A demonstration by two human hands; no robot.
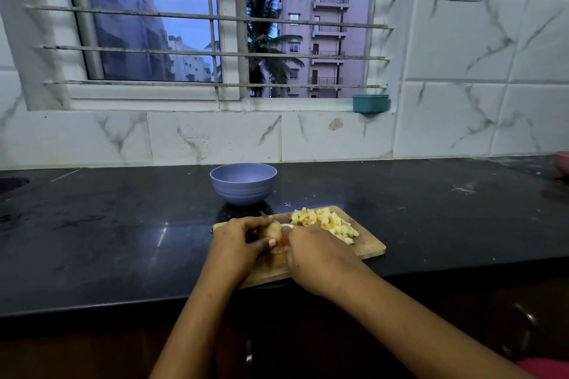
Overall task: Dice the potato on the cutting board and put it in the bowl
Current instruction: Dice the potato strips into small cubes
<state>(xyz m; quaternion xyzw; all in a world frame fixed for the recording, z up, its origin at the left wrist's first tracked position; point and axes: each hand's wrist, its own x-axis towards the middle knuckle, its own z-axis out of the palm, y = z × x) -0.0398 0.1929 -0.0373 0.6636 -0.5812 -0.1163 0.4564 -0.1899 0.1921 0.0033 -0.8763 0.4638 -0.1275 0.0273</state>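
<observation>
At cutting board (369,248) left side: our left hand (237,243) curls fingers (246,223) round potato stub (274,235); right hand (314,255) grips knife (284,240). Stub small, blade beside those fingers: slip cuts us. Dice (326,221) may roll off board.

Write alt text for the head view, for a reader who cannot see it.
On a cutting board, the left hand holds a potato piece and the right hand grips a knife. Diced potato lies beside them; a bowl stands behind.

Open counter (123,240) flanks the cutting board (368,247); only the bowl (243,183) (just behind) stands near.
</observation>
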